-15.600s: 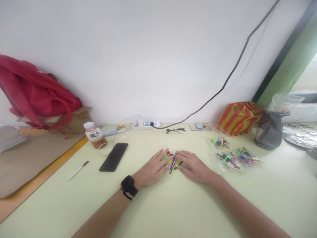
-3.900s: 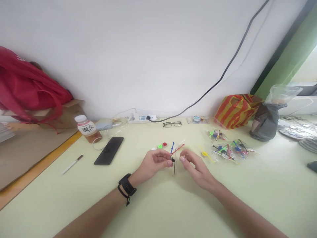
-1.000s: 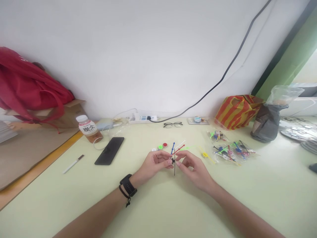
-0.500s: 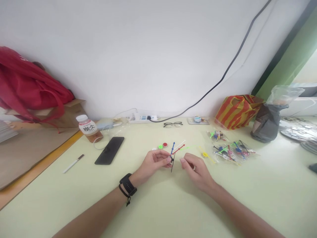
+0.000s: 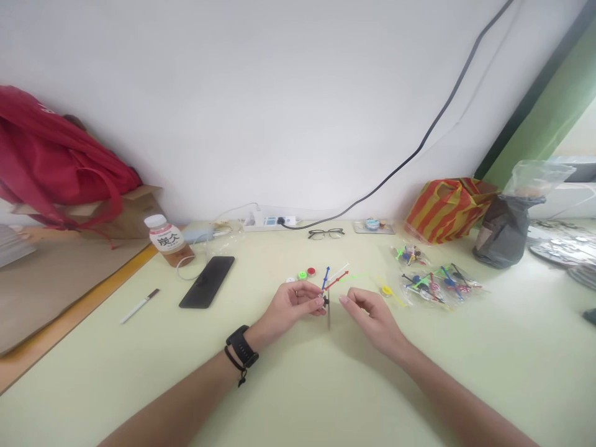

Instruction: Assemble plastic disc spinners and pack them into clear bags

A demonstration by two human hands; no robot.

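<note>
My left hand (image 5: 300,302) is closed, thumb and fingers pinching the small black hub of an arrow spinner (image 5: 328,318). Its thin black arrow stands upright and looks blurred. To the right, my right hand (image 5: 372,313) has its fingers curled in, apart from the spinner, with nothing visible in them. Just beyond the hands lie a blue arrow (image 5: 326,277), a red arrow (image 5: 337,280) and a pale green one (image 5: 354,277). Red (image 5: 311,271) and green round bases (image 5: 302,275) sit behind my left fingers. Beside my right hand lies a yellow spinner (image 5: 386,290).
Bagged coloured spinners (image 5: 442,284) lie at the right. A phone (image 5: 207,282), a drink bottle (image 5: 168,241) and a pen (image 5: 139,306) are on the left. Glasses (image 5: 326,234) and a power strip (image 5: 270,222) stand by the wall, a striped bag (image 5: 444,211) further right.
The black arrow has turned from a slant to nearly upright and is blurred. Both hands stay nearly in place; the whole view has shifted very slightly.
</note>
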